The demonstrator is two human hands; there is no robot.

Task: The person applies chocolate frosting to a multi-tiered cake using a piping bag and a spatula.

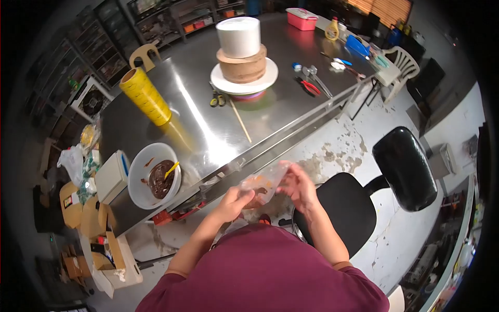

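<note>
Between my hands, in front of the table's edge, is a thin see-through plastic bag (266,180) with an orange tint or print showing in it. My left hand (232,203) is closed on the bag's lower left side, the thumb lying along it. My right hand (300,188) grips the upper right edge of the bag with bent fingers. Left of my hands, a white bowl (136,182) of dark brown chocolate-like mixture (160,182) stands at the table's edge. A yellow-handled spatula (171,170) rests in it.
On the steel table (208,132), a brown tiered cake (243,69) with a white cylinder (239,39) on top sits on a white turntable (267,78). Nearby are a yellow wrap roll (146,99), scissors (217,100), a wooden stick (240,122) and red pliers (310,87). A black chair (340,213) stands close on my right.
</note>
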